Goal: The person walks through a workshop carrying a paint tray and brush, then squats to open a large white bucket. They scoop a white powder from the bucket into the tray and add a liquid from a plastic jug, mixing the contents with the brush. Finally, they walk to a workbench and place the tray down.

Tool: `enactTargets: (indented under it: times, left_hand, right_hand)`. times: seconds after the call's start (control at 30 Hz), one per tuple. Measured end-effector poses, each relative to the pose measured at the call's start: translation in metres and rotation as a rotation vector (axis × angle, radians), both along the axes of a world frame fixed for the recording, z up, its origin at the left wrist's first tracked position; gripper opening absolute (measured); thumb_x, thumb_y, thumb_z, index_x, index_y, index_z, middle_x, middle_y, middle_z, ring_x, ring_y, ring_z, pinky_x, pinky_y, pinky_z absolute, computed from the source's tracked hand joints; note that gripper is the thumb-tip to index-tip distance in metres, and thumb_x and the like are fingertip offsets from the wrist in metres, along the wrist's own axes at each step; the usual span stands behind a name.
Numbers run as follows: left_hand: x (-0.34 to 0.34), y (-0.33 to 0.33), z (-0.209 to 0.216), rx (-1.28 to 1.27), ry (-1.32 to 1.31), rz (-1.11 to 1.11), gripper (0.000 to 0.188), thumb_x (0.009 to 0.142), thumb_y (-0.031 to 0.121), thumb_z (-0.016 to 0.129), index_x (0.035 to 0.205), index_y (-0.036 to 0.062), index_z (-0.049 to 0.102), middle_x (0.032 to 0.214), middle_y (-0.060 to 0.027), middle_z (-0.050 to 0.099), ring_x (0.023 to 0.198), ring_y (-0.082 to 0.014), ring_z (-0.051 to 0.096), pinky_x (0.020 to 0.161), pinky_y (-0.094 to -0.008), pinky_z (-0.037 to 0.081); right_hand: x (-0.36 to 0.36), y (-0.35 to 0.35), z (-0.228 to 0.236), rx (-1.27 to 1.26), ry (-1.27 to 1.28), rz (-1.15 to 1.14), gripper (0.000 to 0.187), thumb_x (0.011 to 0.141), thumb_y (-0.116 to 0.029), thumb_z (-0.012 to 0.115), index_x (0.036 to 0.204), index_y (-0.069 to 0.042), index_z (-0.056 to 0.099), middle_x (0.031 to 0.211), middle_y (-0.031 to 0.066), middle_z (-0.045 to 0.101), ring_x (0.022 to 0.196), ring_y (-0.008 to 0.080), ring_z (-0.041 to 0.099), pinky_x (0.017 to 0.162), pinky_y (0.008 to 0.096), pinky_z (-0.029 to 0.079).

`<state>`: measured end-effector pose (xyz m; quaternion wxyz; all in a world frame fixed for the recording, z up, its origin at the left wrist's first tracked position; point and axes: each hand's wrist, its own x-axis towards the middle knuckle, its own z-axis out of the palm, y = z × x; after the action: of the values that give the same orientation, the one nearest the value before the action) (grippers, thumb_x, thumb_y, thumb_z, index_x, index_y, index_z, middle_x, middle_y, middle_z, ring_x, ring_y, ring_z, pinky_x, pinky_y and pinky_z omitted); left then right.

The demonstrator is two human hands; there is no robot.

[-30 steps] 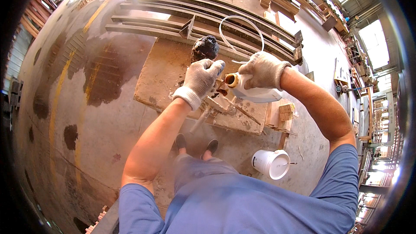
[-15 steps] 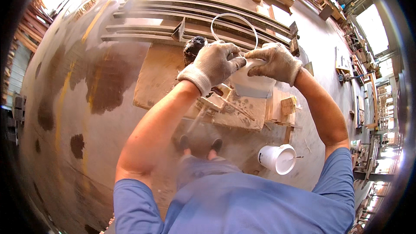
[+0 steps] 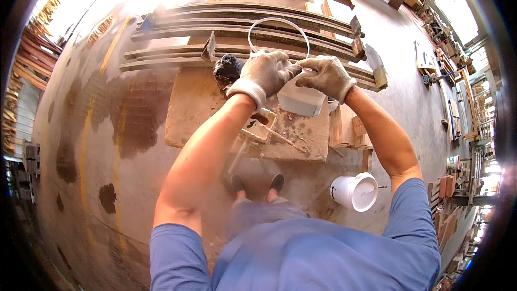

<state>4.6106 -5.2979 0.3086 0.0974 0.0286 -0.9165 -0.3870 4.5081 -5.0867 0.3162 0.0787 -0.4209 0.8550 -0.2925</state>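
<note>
My left hand (image 3: 267, 74) and my right hand (image 3: 326, 77) wear dirty light work gloves and meet over a white plastic container (image 3: 301, 98). Both are closed, with bent fingers and thumbs at the container's upper edge; the exact grip is hidden by the gloves. A thin white hoop (image 3: 279, 20) arches up beyond them, its ends running behind the hands. Just left of my left hand sits a dark, plastic-wrapped lump (image 3: 228, 68). Nearer to me, a stick (image 3: 284, 139) and a small light frame (image 3: 255, 129) lie on the stained board (image 3: 188, 110) under the container.
Long metal beams (image 3: 215, 30) lie across the far side of the board. Stacked wood blocks (image 3: 347, 126) stand to its right. A white bucket (image 3: 355, 192) with a stick in it is on the floor near my feet. Dark wet patches (image 3: 145, 124) mark the floor at left.
The whole view has shifted a little. My hands remain together at the container, with the right fingers slightly rearranged. The hoop still stands up behind them.
</note>
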Motion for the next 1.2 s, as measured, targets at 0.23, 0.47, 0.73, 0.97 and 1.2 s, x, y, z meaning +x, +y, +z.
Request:
enactTargets:
  times: [0.23,0.47,0.73,0.97,1.2]
  left_hand:
    - [-0.037,-0.015,-0.059,-0.082,0.259,-0.205,0.035,0.092,0.018,0.074,0.127,0.0139,0.076,0.114,-0.0186,0.076,0.109,-0.0367,0.073,0.099,-0.0418,0.058]
    - [-0.050,0.006,-0.033,-0.294,-0.232,-0.090,0.036,0.095,0.036,0.074,0.123,0.0135,0.079,0.114,-0.0167,0.079,0.109,-0.0360,0.074,0.100,-0.0450,0.057]
    - [-0.056,0.032,-0.062,-0.250,-0.176,-0.240,0.034,0.096,0.039,0.074,0.120,0.0160,0.080,0.114,-0.0225,0.076,0.111,-0.0370,0.073,0.100,-0.0463,0.057]
    - [-0.067,0.032,-0.075,-0.359,-0.149,-0.343,0.029,0.097,0.033,0.072,0.120,0.0174,0.081,0.123,-0.0182,0.073,0.120,-0.0386,0.067,0.106,-0.0447,0.053]
    - [-0.056,0.038,-0.060,-0.410,-0.133,-0.126,0.031,0.099,0.032,0.070,0.124,0.0159,0.079,0.113,-0.0185,0.077,0.109,-0.0372,0.073,0.102,-0.0459,0.056]
  right_hand:
    - [-0.007,-0.012,-0.043,-0.037,0.159,-0.065,0.048,0.078,-0.038,0.089,0.112,-0.007,0.078,0.098,0.0200,0.078,0.096,0.0358,0.076,0.088,0.0451,0.058]
    - [-0.010,-0.005,-0.079,-0.076,0.077,-0.152,0.048,0.078,-0.040,0.089,0.112,-0.009,0.078,0.102,0.0208,0.077,0.099,0.0378,0.074,0.090,0.0468,0.057]
    - [-0.001,0.023,-0.113,0.011,-0.087,-0.326,0.051,0.080,-0.045,0.089,0.114,-0.010,0.075,0.108,0.0215,0.078,0.104,0.0376,0.075,0.092,0.0467,0.058]
    - [0.001,0.024,-0.103,0.103,-0.058,-0.323,0.050,0.082,-0.039,0.088,0.119,-0.008,0.074,0.106,0.0192,0.079,0.100,0.0333,0.076,0.090,0.0427,0.058]
    - [0.028,0.052,-0.093,-0.173,0.201,-0.305,0.043,0.088,-0.030,0.080,0.122,-0.005,0.072,0.111,0.0179,0.074,0.109,0.0380,0.069,0.095,0.0476,0.055]
